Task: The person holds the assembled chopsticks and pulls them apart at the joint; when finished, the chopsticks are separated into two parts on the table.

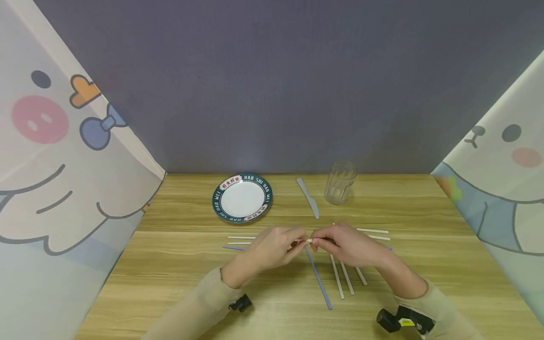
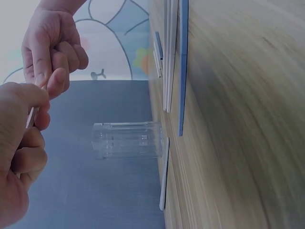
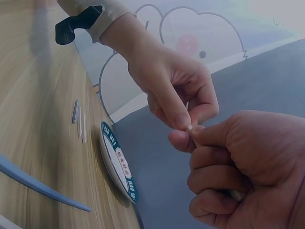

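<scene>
Both hands meet above the middle of the table, fingertip to fingertip. My left hand (image 1: 276, 245) pinches a thin white strip (image 2: 32, 117) between thumb and fingers. Opposite it, my right hand (image 1: 348, 243) pinches white material at the meeting point, where a small white end (image 3: 189, 128) shows between the fingertips. Most of what they hold is hidden inside the fingers. Below the hands, a blue strip (image 1: 318, 281) and several white strips (image 1: 337, 276) lie lengthwise. White strips (image 1: 241, 237) and a blue strip (image 1: 232, 248) run crosswise, partly covered by the hands.
Toward the back of the table lie a plate (image 1: 265, 186) with a dark green patterned rim and a pale knife (image 1: 307, 196). Right of the knife stands a clear glass (image 1: 340, 183). A grey panel (image 1: 297, 94) rises behind the table, with cartoon-printed panels at both sides.
</scene>
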Demonstrator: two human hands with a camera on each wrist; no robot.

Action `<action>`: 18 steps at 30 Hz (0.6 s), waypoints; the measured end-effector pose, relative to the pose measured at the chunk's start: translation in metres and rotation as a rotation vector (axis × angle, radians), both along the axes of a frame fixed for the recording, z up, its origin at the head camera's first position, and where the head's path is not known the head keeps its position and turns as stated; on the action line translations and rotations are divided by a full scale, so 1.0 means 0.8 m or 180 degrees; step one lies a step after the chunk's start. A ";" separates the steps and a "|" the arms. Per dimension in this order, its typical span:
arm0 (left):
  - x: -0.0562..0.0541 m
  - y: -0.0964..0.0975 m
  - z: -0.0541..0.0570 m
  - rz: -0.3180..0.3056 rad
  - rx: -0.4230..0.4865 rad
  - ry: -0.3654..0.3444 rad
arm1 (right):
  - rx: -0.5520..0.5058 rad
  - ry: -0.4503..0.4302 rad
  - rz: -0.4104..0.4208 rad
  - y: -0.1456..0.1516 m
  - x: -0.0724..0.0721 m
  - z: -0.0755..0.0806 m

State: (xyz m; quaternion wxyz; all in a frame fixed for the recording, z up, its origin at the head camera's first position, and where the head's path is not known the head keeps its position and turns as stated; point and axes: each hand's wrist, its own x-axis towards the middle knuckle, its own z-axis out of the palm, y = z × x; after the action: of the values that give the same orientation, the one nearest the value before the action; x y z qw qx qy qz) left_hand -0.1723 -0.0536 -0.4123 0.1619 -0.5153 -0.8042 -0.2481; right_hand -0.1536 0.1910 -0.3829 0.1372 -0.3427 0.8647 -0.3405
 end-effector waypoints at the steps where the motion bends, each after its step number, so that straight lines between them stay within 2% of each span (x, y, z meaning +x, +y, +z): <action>1: 0.001 0.001 0.000 0.0025 0.0013 0.0025 | 0.0001 -0.0004 -0.0030 0.000 0.000 0.000; 6: 0.001 0.003 -0.001 0.0095 0.0068 0.0074 | 0.0007 -0.0049 -0.0134 -0.001 0.002 0.004; 12: -0.002 0.001 -0.004 -0.0013 0.0078 0.0028 | -0.0047 -0.0086 -0.0066 0.000 0.002 0.004; 18: 0.000 0.001 -0.001 0.0041 0.0074 0.0176 | -0.0021 -0.0098 -0.0146 -0.001 0.004 0.006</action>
State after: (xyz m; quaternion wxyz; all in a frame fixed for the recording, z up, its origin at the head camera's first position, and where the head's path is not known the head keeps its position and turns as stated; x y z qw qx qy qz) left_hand -0.1723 -0.0530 -0.4134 0.1917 -0.5148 -0.7998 -0.2421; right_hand -0.1506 0.1900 -0.3778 0.1414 -0.3180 0.8690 -0.3517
